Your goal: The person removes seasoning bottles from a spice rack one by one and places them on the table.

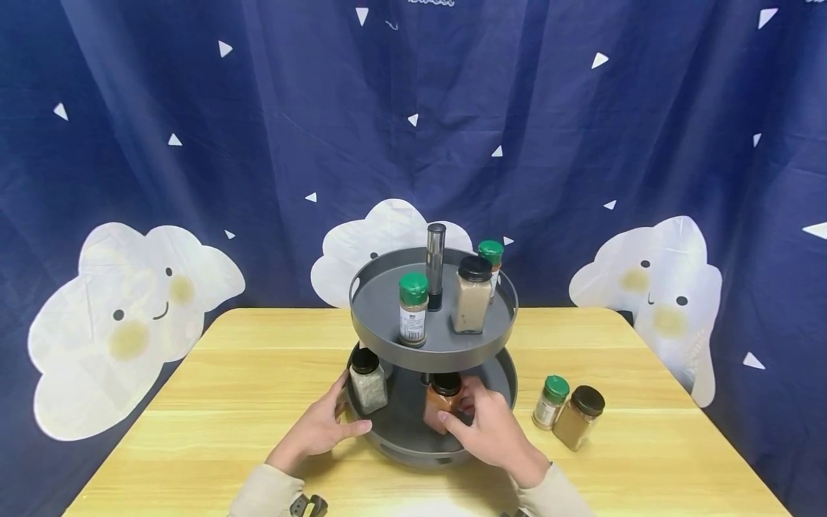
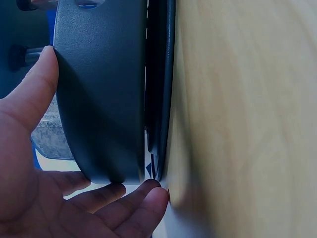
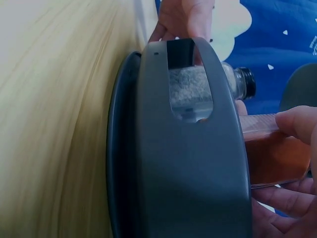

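A dark grey two-tier round rack [image 1: 413, 459] stands on the wooden table. My right hand [image 1: 494, 431] grips a black-capped spice jar [image 1: 437, 409] of orange-red powder, thumb on one side and fingers on the other, at the lower tier. In the right wrist view that spice jar [image 3: 277, 153] shows above the tier's rim. My left hand [image 1: 323, 424] rests against the left of the lower tier; its thumb and fingertips touch the outer wall [image 2: 101, 99] in the left wrist view. Near it, a jar of pale grains [image 1: 369, 388] with a black cap sits on the lower tier.
The upper tier [image 1: 388, 287] holds a green-capped shaker [image 1: 413, 309], a jar of beige powder [image 1: 472, 298] and another green-capped shaker [image 1: 492, 258] around a central post [image 1: 436, 266]. To the right, on the table, stand a green-capped shaker [image 1: 550, 402] and a black-capped brown jar [image 1: 579, 418].
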`<control>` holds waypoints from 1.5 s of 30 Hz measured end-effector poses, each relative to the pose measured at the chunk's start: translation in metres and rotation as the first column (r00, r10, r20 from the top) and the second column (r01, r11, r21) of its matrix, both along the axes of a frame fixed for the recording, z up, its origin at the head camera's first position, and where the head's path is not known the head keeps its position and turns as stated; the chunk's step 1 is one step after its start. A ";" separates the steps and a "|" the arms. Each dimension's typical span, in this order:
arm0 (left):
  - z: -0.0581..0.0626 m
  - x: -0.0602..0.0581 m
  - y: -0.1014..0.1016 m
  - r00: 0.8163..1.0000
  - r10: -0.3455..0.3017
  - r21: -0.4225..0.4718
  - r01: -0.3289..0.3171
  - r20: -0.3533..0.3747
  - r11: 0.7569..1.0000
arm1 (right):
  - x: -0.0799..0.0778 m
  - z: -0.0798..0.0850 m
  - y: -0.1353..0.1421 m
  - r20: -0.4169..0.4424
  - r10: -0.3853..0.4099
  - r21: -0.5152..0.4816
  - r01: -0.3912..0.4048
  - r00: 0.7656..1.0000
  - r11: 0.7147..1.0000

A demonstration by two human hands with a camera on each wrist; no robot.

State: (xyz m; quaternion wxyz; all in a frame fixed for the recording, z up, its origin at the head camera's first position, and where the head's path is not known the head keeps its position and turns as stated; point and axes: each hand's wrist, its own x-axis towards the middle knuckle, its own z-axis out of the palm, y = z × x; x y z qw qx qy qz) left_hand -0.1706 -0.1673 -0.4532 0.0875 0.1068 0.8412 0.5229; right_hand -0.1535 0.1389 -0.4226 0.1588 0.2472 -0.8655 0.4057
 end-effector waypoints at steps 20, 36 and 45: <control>-0.003 0.000 0.000 1.000 0.000 0.002 0.000 -0.006 1.000 | 0.004 0.008 0.023 0.089 -0.109 -0.042 0.113 0.990 0.993; -0.004 -0.002 0.001 1.000 -0.008 0.022 0.008 -0.026 1.000 | 0.012 0.015 0.042 0.035 -0.161 -0.035 0.162 0.986 0.986; -0.005 -0.004 -0.001 0.998 -0.035 0.009 0.035 -0.058 0.999 | 0.014 0.015 0.055 -0.117 -0.185 -0.058 0.179 0.976 0.982</control>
